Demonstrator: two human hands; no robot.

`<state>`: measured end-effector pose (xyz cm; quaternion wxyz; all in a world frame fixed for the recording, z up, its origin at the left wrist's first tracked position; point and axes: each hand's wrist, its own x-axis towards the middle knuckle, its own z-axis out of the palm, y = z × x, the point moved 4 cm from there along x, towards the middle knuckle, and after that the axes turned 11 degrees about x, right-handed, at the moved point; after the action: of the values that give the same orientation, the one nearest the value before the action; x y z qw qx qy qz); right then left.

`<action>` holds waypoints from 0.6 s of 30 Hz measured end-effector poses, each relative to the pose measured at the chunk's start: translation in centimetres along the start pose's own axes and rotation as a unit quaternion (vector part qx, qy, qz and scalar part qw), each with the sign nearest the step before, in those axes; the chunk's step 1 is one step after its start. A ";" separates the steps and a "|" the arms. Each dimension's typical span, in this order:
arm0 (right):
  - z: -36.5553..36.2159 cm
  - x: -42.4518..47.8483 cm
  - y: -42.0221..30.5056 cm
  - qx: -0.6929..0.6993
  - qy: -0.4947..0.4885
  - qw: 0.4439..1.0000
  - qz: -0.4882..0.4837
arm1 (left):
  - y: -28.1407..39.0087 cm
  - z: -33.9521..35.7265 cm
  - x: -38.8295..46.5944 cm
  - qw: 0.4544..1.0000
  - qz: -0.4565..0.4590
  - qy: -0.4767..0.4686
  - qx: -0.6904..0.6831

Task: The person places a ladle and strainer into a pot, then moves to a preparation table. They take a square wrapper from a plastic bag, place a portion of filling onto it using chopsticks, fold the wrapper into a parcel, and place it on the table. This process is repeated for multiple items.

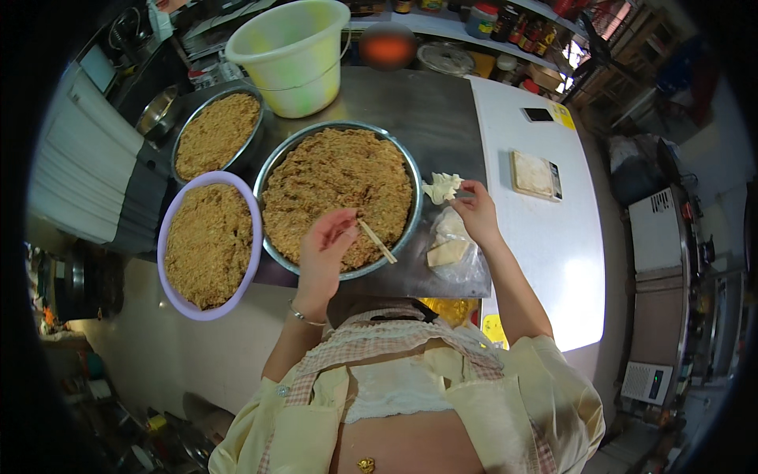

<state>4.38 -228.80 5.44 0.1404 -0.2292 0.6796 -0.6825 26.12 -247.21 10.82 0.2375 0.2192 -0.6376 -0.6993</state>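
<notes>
Over a large metal basin [278, 160] of minced filling [337, 178], my left hand [327, 243] is cupped, fingers apart, with nothing visible in it. A pair of wooden chopsticks [377, 242] leans from the filling across the basin's near rim, one end close to my left fingertips. To the right, my right hand [478, 213] has its thumb and finger at the edge of a small cluster of pale folded dumplings [442, 188]; whether it grips one, I cannot tell. Just below lie dough wrappers [447, 252] in a clear plastic bag [465, 268].
Left of the basin are a lilac tub [256, 237] and a smaller metal bowl [258, 127], both full of filling. A yellow-green bucket [296, 89] stands behind. On the white table at right are a kitchen scale [533, 175] and a phone [538, 115]. Bottles [505, 23] line the back shelf.
</notes>
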 end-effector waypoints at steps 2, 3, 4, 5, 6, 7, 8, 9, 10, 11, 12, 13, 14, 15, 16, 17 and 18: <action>-1.8 -0.1 1.7 -0.132 -0.002 0.991 0.014 | 0.3 -0.1 0.0 1.000 -0.001 0.019 -0.014; -1.3 -0.7 1.7 -0.087 -0.065 0.992 0.060 | 0.2 -0.4 -0.2 0.999 -0.008 0.029 -0.016; -0.6 -2.1 1.3 -0.041 -0.129 0.985 0.105 | 0.0 -0.8 -0.5 0.999 -0.015 0.041 -0.018; 0.3 -3.6 1.2 0.006 -0.193 0.970 0.150 | -0.5 -1.1 -0.7 0.999 -0.019 0.036 -0.021; 1.1 -4.9 1.5 -0.043 -0.257 0.947 0.188 | -1.2 -1.2 -0.7 0.999 -0.021 0.030 -0.025; 1.8 -6.3 1.9 -0.091 -0.317 0.917 0.225 | -1.5 -1.1 -0.6 0.999 -0.023 0.022 -0.029; 1.7 -6.8 3.2 -0.197 -0.313 0.918 0.147 | -1.6 -1.0 -0.6 0.999 -0.027 0.022 -0.032; 1.5 -7.3 5.9 -0.299 -0.300 0.903 0.066 | -1.5 -0.5 -0.5 0.999 -0.030 0.019 -0.035; 1.6 -7.7 8.0 -0.396 -0.287 0.872 -0.016 | -1.3 -0.3 -0.5 0.999 -0.033 0.020 -0.037; 1.6 -8.3 9.3 -0.434 -0.266 0.860 -0.040 | -1.3 -0.4 -0.7 0.999 -0.036 0.022 -0.035; 1.6 -8.5 9.8 -0.471 -0.242 0.846 -0.066 | -1.1 -0.5 -0.7 0.999 -0.036 0.023 -0.033; 1.5 -8.6 10.3 -0.506 -0.217 0.830 -0.092 | -1.0 -0.5 -0.7 0.999 -0.037 0.024 -0.031; 1.4 -8.6 11.0 -0.501 -0.234 0.829 -0.077 | -0.8 -0.4 -0.6 0.999 -0.032 0.019 -0.028; 1.5 -8.8 11.2 -0.494 -0.254 0.829 -0.061 | -0.7 -0.6 -0.7 0.999 -0.029 0.016 -0.024; 1.6 -8.9 11.4 -0.487 -0.274 0.828 -0.046 | -0.6 -0.7 -0.7 0.999 -0.027 0.013 -0.021; 1.7 -8.9 11.3 -0.484 -0.273 0.829 -0.062 | -0.7 -0.9 -0.7 0.999 -0.027 0.012 -0.021; 1.7 -8.8 10.6 -0.482 -0.274 0.828 -0.079 | -0.9 -0.9 -0.8 0.999 -0.026 0.012 -0.024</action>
<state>11.50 -226.21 -6.24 0.1381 -0.4983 0.8356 -0.1858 27.26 -247.41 9.88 0.2316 0.2384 -0.6116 -0.7180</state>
